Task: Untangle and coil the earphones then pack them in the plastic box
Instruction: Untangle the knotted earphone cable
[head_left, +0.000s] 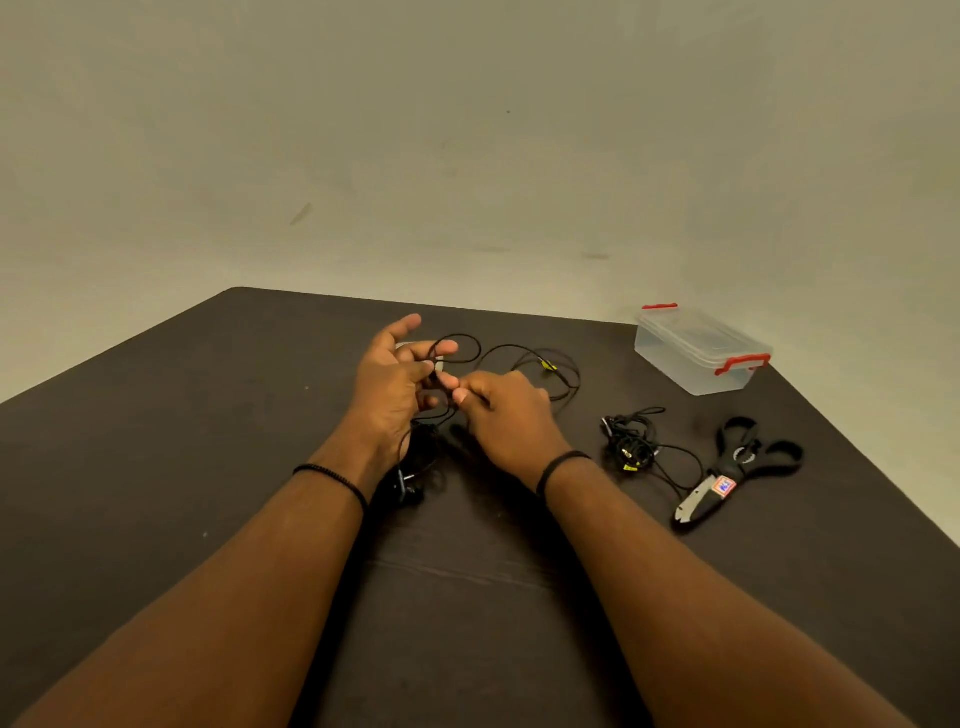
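Observation:
Black earphones (524, 356) lie partly on the dark table (182, 441), their cord looping out to the right of my hands. My left hand (395, 384) holds loops of this cord around its fingers, thumb raised. My right hand (506, 415) pinches the cord just beside the left fingers. An earbud end (408, 486) hangs below my left wrist. A second tangled black pair (631, 441) lies on the table to the right. The clear plastic box (698, 351), lid on with red latches, stands at the far right.
Black-handled scissors (737, 470) lie to the right of the tangled pair. The table's far edge meets a plain wall behind the box. Both my wrists wear thin black bands.

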